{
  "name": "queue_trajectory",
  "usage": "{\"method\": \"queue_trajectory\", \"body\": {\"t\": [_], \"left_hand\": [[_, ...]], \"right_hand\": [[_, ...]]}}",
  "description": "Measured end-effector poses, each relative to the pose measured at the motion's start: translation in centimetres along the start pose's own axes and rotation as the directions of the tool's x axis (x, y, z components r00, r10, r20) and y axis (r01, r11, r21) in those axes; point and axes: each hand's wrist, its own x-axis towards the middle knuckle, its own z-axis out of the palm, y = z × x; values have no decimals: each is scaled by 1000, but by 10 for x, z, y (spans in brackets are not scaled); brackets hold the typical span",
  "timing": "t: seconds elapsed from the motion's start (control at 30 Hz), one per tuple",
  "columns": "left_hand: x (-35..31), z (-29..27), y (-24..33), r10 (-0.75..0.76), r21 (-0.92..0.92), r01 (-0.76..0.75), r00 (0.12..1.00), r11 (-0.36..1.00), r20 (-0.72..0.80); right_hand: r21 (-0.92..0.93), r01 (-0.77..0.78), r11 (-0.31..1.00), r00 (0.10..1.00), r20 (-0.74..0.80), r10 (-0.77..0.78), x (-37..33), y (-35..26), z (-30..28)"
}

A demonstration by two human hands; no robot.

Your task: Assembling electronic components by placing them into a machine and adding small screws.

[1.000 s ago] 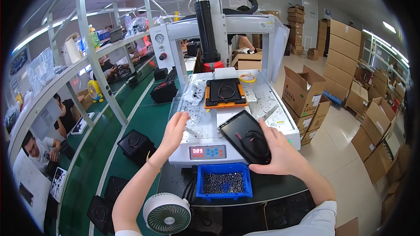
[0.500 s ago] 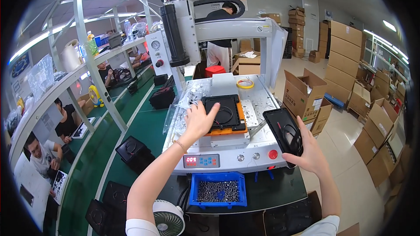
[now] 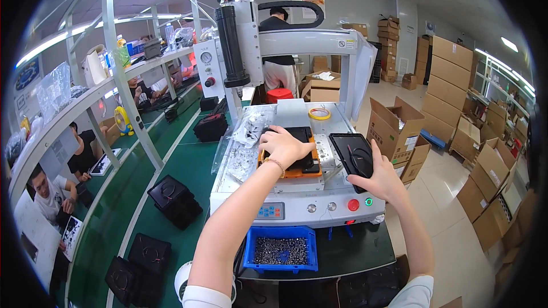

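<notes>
Black panel (image 3: 343,149) in right grip (image 3: 379,175) points lengthwise away, slightly left.

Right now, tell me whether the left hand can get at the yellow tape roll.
Probably yes: the left hand is over the black panel in the orange fixture, and nothing appears to block the way to the yellow tape roll farther back.

one orange fixture (image 3: 305,174) and two silver buttons (image 3: 311,208) show
</notes>
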Motion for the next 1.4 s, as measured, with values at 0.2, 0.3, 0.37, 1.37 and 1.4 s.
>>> {"method": "queue_trajectory", "body": {"t": [0.2,0.3,0.37,1.37,1.4], "left_hand": [[2,-62,-43,37,-95,-53,986,994,-165],[7,-74,-80,-3,-74,-14,975,997,-224],[9,-75,-107,-14,-99,-5,982,995,-189],[-100,-54,-209,221,-103,-232,969,967,-108],[-101,-54,-204,237,-105,-248,965,963,-110]], "right_hand": [[-160,-15,987,999,-40,9,23,-37,14],[-240,37,970,999,4,-38,42,-86,38],[-273,30,962,999,43,-19,54,-117,63],[-52,338,940,873,-357,-333,-81,52,55],[-16,343,939,873,-362,-326,-88,56,59]]}}
